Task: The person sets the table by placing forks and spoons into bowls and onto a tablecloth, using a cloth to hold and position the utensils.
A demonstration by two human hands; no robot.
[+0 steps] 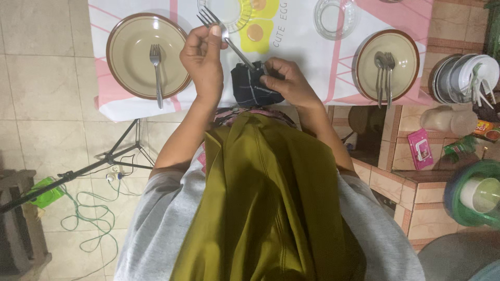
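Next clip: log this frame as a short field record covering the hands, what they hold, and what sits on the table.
left hand: holds a fork, tines up and away
right hand: presses a dark cloth around the fork's handle end
left plate: one fork lying in it
right plate: several pieces of cutlery, count unclear
glass bowls: two at the table's far edge
table cover: white with pink and yellow print
right of table: stacked dishes on a tiled ledge

Both hands raised together — left (204, 58) fisted, right (289, 83) pinching.
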